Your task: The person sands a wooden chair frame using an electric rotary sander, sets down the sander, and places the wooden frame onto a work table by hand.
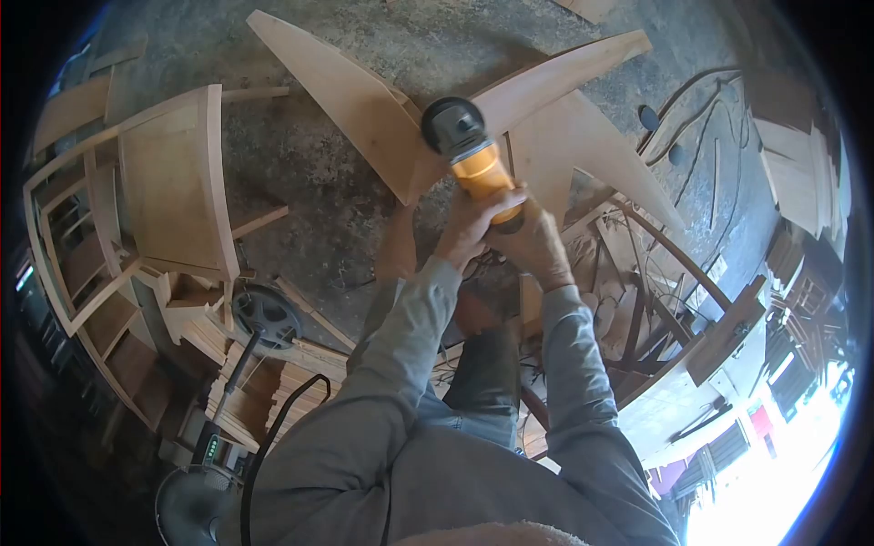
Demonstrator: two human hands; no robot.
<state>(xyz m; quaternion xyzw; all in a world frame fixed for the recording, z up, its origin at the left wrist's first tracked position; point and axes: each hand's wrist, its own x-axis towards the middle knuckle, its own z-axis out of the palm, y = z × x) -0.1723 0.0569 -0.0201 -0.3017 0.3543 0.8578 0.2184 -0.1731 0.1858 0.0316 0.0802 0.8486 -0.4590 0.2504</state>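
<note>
Both my hands are wrapped round a yellow and grey angle grinder [482,173] in the middle of the view. My left hand [472,221] grips the yellow body from the left side, and my right hand [537,246] holds its rear end. The grinder's dark round disc [437,123] is over the joint where pale wooden pieces meet; whether it touches the wood cannot be made out. One long wooden piece [346,100] runs to the upper left, a curved one [564,77] to the upper right, and a wide panel [583,150] lies below that.
Wooden frames [173,182] stand at the left. Below them are a black wheel-like object [266,314], stacked wood pieces and a fan [187,505]. Wood scraps [637,282] lie at the right, beside a pale worktable [692,400]. Cables run over the floor at the upper right.
</note>
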